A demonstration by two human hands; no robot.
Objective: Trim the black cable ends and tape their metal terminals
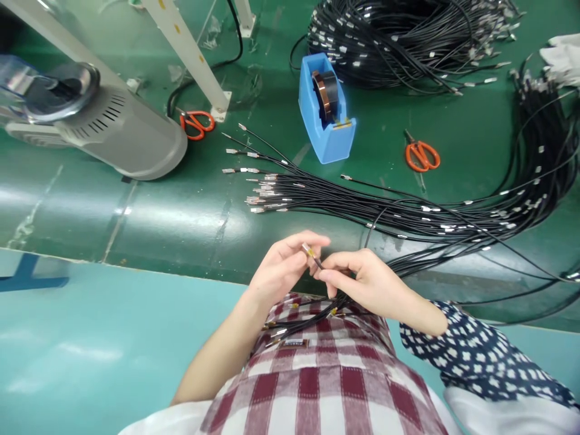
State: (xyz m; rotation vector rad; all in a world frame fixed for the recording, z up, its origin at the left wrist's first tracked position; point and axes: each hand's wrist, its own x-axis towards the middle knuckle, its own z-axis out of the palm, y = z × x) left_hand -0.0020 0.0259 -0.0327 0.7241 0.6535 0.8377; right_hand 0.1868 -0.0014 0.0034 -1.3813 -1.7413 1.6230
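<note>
At the table's front edge, my two hands meet around the end of a thin black cable (319,264). Its tip has a silvery connector with a bit of yellow tape on it. My left hand (281,269) has its thumb and fingers closed about the connector end. With thumb and forefinger, my right hand (362,279) pinches the black part just behind the tip. Below the hands, several more cable ends (312,317), some with yellow tape, lie across the checked apron. Behind them a long bundle of black cables (353,202) rests on the green table.
A blue tape dispenser (327,136) with amber tape stands behind the bundle. Orange-handled scissors (422,156) lie to its right, another orange pair (197,125) by the white post (190,54). A grey machine (122,127) is at left, a large cable coil (399,42) at the back.
</note>
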